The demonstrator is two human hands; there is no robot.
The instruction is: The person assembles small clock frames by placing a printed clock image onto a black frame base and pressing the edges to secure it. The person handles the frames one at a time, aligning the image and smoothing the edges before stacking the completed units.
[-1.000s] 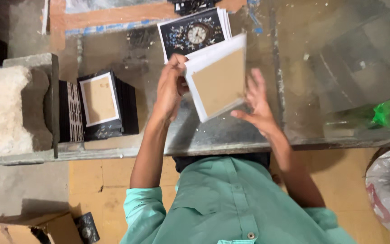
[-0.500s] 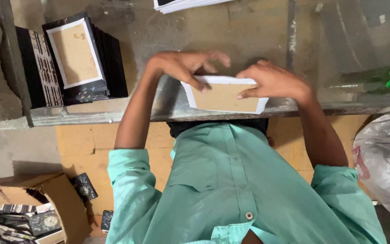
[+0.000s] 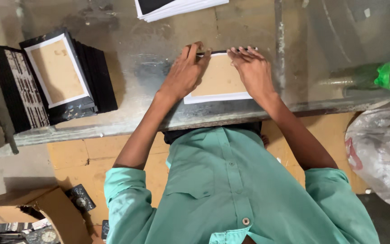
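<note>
Head view: left hand and right hand press flat, fingers extended, on one board; two stacks nearby.

Light dim, warm, from above. Glare patches on tabletop. Soft shadows beside black stack. Focus fair; edges slightly blurred, wide-angle stretched.

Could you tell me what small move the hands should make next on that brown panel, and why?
Probably press and slide the fingertips outward along the far edge. Both the left hand and right hand lie flat on the brown panel, fingers bunched at its far edge, where a dark strip shows and the corners look unpressed.
</note>
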